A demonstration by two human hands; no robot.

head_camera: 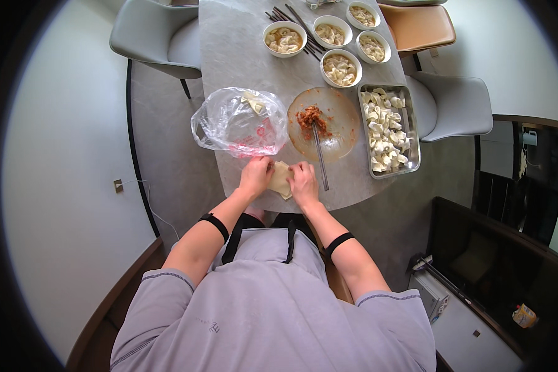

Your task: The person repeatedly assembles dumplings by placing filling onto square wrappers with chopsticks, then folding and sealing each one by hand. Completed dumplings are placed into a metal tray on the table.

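Note:
Both my hands are on a small stack of pale dough wrappers (281,180) near the table's front edge. My left hand (257,176) grips its left side, and my right hand (303,182) has its fingertips on the right side. Just beyond lies a clear plastic bag (242,125) with red print and some folded dough in it. To its right stands a translucent bowl (346,125) with reddish minced filling (310,118); a pair of chopsticks (321,158) rests in it. A metal tray (417,153) of folded wontons (383,128) stands at the right.
Several white bowls of wontons in broth (283,39) stand at the far side, with dark chopsticks (307,35) lying among them. Chairs (156,37) flank the stone-look table (242,56) on both sides. The table's rounded front edge is close to my body.

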